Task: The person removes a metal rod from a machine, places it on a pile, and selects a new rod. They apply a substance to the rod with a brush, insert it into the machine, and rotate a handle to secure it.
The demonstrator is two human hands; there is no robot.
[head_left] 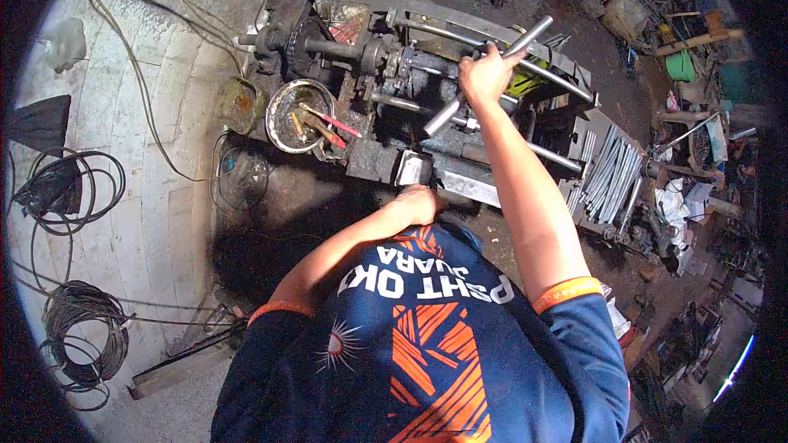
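My right hand [486,78] is closed round a thick metal bar [447,115] that lies slantwise above the machine [386,57]. Long steel guide rods [558,86] run below and beside that hand. At the machine's near edge, my left hand [417,203] is curled, its fingers mostly hidden. It is close to a small square metal tray [413,169]; whatever it may hold does not show. A round metal bowl [275,135] left of the machine holds dark liquid and brushes, one with a red handle [336,123].
Cut metal rods [611,176] lie in a pile at the machine's right end. Coiled black cable [86,336] and loose hose [74,184] are on the pale floor at left. Clutter and tools [681,66] fill the right side. A grimy can [240,104] stands beside the bowl.
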